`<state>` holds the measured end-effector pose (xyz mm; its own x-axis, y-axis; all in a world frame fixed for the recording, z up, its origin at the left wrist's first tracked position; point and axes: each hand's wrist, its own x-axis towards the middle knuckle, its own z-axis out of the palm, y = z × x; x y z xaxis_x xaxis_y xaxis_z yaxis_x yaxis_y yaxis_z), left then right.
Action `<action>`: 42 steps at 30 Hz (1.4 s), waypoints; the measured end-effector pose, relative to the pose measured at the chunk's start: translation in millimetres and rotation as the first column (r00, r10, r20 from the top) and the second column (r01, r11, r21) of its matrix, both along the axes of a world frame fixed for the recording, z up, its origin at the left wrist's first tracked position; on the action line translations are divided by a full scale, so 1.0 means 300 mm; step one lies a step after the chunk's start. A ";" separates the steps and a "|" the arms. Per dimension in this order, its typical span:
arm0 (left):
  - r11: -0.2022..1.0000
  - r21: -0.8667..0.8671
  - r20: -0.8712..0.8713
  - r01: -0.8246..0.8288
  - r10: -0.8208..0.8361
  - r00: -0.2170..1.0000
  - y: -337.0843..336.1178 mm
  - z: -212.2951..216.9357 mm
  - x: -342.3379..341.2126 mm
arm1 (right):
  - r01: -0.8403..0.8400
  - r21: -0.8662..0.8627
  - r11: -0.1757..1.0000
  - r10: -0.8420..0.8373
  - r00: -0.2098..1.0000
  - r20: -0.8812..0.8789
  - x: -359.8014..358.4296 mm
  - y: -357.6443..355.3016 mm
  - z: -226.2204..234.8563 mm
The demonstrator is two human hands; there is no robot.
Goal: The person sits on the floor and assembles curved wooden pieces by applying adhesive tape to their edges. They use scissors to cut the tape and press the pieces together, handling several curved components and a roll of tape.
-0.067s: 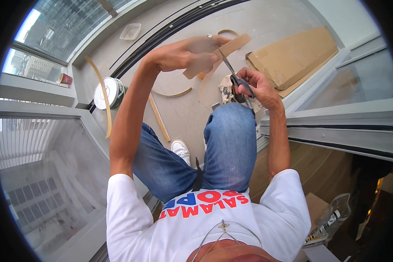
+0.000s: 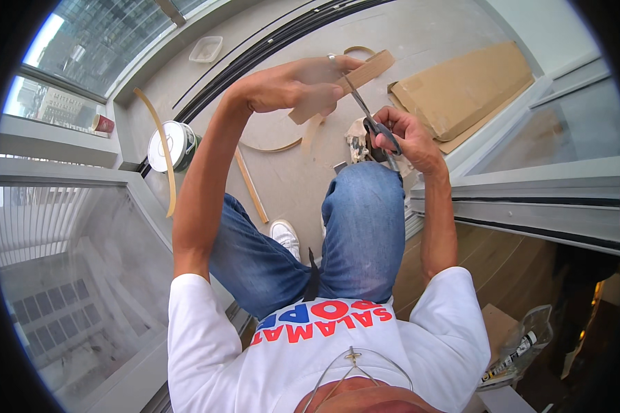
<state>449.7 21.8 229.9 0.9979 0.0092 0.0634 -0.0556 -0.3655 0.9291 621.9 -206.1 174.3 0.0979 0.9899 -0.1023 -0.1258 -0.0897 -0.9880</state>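
Observation:
My left hand [image 2: 300, 86] is closed around a flat wood-coloured strip [image 2: 372, 73], held out above the floor. In my right hand [image 2: 408, 136] is a pair of dark-handled scissors [image 2: 387, 138], its blades reaching up to the edge of the strip near my left fingertips. Whether the blades are biting into it I cannot make out. Just below, a thin pale curled offcut [image 2: 311, 135] appears blurred. Another curved strip [image 2: 275, 149] lies on the floor beside it, with a straight strip [image 2: 251, 186] closer to my shoe.
A flat cardboard box [image 2: 461, 89] lies to the right, beside the door frame. On the left stands a white-lidded bucket [image 2: 176, 146] with a long bent strip [image 2: 162, 138] across it. Dark rods [image 2: 255, 58] run along the far floor, near a clear plastic tub [image 2: 205, 49].
The thin curled offcut below my left hand has shifted a little left and down. Both hands and the scissors have barely moved.

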 end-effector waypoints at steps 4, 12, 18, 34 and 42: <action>1.000 0.012 -0.080 -0.025 0.026 0.996 -0.009 0.055 -0.007 | 0.034 0.021 0.999 -0.034 0.999 0.003 -0.004 0.013 -0.017; 0.999 -0.020 -0.071 0.030 -0.031 0.997 -0.032 0.064 0.007 | 0.004 0.020 1.000 -0.005 0.999 0.046 -0.004 0.008 -0.033; 0.998 -0.026 -0.033 0.050 -0.051 0.998 -0.029 0.042 0.006 | 0.029 0.057 0.998 -0.032 0.997 0.066 -0.019 0.005 -0.053; 0.998 -0.038 -0.062 0.055 -0.057 0.996 -0.031 0.050 -0.001 | 0.133 0.134 0.982 -0.141 0.988 0.056 -0.070 0.001 -0.110; 0.991 -0.049 -0.161 0.125 -0.131 0.978 -0.092 0.052 0.042 | 0.258 0.159 0.953 -0.266 0.964 0.027 -0.107 -0.086 -0.158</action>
